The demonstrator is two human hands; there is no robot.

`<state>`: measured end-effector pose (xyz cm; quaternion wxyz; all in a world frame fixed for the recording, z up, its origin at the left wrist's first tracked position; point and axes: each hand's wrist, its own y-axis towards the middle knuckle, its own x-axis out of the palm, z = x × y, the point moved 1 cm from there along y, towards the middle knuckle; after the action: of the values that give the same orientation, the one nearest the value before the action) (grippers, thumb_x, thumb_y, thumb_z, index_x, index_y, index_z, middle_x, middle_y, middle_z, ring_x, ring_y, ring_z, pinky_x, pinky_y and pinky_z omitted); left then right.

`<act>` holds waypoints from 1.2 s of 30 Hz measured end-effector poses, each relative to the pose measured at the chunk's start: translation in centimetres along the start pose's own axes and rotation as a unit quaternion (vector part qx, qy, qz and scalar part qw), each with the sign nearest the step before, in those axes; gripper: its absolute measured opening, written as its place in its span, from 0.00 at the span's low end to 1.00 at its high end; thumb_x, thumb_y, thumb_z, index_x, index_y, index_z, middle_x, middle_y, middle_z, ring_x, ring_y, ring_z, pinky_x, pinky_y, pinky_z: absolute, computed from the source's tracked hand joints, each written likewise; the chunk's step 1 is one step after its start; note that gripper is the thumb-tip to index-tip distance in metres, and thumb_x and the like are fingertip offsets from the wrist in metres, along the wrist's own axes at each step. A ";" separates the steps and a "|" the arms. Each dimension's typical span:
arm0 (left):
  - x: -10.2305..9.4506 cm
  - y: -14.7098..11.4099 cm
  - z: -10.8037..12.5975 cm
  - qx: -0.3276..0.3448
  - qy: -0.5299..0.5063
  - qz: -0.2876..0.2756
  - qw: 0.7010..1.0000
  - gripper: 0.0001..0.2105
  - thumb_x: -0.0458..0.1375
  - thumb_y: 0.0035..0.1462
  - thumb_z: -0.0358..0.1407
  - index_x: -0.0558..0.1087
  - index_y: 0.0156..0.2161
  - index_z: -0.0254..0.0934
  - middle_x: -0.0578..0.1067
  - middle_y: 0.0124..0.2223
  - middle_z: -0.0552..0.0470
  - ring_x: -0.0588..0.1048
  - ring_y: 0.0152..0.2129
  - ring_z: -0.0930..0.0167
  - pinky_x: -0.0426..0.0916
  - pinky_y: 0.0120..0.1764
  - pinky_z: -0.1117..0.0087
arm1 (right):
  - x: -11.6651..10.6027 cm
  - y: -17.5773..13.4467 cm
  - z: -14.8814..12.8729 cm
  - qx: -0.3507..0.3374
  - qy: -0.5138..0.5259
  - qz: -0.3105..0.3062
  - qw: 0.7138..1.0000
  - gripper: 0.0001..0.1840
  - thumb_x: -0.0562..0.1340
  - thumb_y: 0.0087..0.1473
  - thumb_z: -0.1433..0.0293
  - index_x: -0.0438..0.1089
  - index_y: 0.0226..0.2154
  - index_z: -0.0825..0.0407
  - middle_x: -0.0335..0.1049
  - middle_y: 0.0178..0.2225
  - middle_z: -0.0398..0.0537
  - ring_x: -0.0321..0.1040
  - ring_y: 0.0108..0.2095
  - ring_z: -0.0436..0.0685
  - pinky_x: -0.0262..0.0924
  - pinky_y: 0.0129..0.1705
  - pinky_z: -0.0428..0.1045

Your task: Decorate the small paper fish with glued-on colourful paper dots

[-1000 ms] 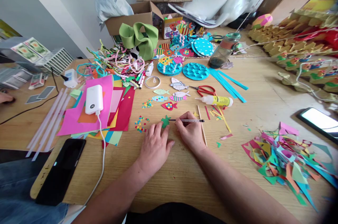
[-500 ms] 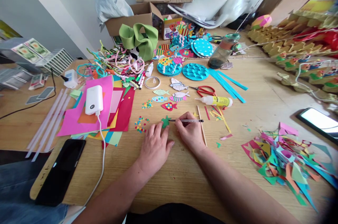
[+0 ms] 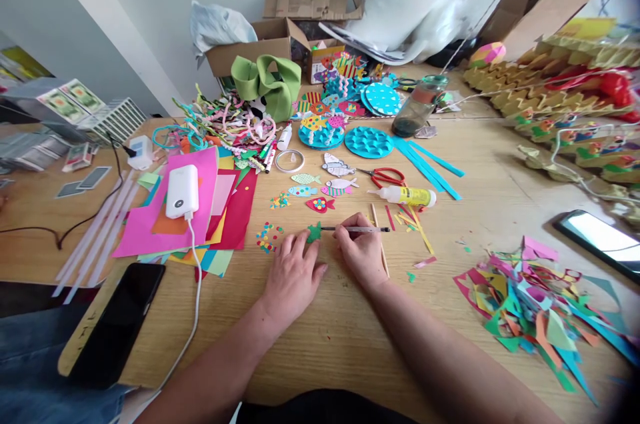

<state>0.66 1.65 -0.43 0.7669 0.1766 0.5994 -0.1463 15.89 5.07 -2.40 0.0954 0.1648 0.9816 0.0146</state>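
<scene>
My left hand (image 3: 293, 271) lies flat on the table, fingers stretched forward. Its fingertips touch the lower edge of a small green paper cutout (image 3: 314, 231). In my right hand (image 3: 361, 254) is a thin dark pencil (image 3: 367, 229), pinched almost level, its tip at the cutout's right side. A pale wooden stick (image 3: 384, 257) lies partly under that hand. Above the hands are several paper fish, among them a red one with dots (image 3: 320, 205). Colored paper dots (image 3: 269, 237) lie left of the cutout.
A glue bottle (image 3: 407, 196) and red-handled scissors (image 3: 387, 177) lie beyond my right hand. Paper scraps (image 3: 537, 304) are heaped at right. Colored sheets (image 3: 150, 231) with a white power bank (image 3: 183, 191) lie left. A black phone (image 3: 117, 324) rests near the front edge.
The camera view has shifted slightly. Both hands stay at the green cutout, and the pencil tip remains beside it.
</scene>
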 end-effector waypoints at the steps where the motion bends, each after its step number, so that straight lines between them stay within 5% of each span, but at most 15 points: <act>1: 0.0 0.1 -0.1 0.001 -0.001 0.004 1.000 0.17 0.57 0.60 0.39 0.69 0.53 0.37 0.68 0.57 0.43 0.64 0.51 0.58 0.63 0.53 0.53 | 0.0 0.1 0.1 0.003 0.004 0.000 1.000 0.07 0.61 0.45 0.67 0.62 0.22 0.49 0.64 0.19 0.40 0.57 0.19 0.50 0.53 0.21 0.46; 12: 0.4 0.3 -0.7 0.026 0.014 0.038 0.999 0.21 0.57 0.60 0.39 0.67 0.58 0.44 0.69 0.55 0.46 0.65 0.49 0.60 0.64 0.52 0.55 | 0.1 0.7 0.2 0.010 0.073 -0.010 0.997 0.07 0.62 0.45 0.65 0.65 0.26 0.49 0.67 0.21 0.41 0.60 0.17 0.50 0.55 0.18 0.46; 26: 0.1 0.8 -1.3 0.043 -0.025 0.065 0.997 0.12 0.54 0.63 0.39 0.72 0.48 0.36 0.73 0.52 0.47 0.66 0.49 0.62 0.63 0.53 0.57 | 0.4 0.9 0.3 -0.028 0.080 -0.015 0.996 0.06 0.62 0.43 0.65 0.65 0.25 0.49 0.64 0.18 0.38 0.60 0.18 0.51 0.54 0.19 0.46; 36: -0.1 0.9 -1.7 0.050 -0.010 0.082 0.995 0.11 0.55 0.63 0.39 0.73 0.45 0.36 0.71 0.52 0.45 0.65 0.50 0.63 0.62 0.55 0.58 | 0.2 1.0 -0.2 0.006 0.127 0.013 0.992 0.07 0.61 0.40 0.67 0.61 0.25 0.49 0.62 0.18 0.37 0.60 0.16 0.50 0.56 0.18 0.46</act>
<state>-0.46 3.22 -0.57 0.7726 0.2612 0.5673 -0.1144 16.01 6.03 -2.19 -0.0308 0.1752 0.9836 0.0311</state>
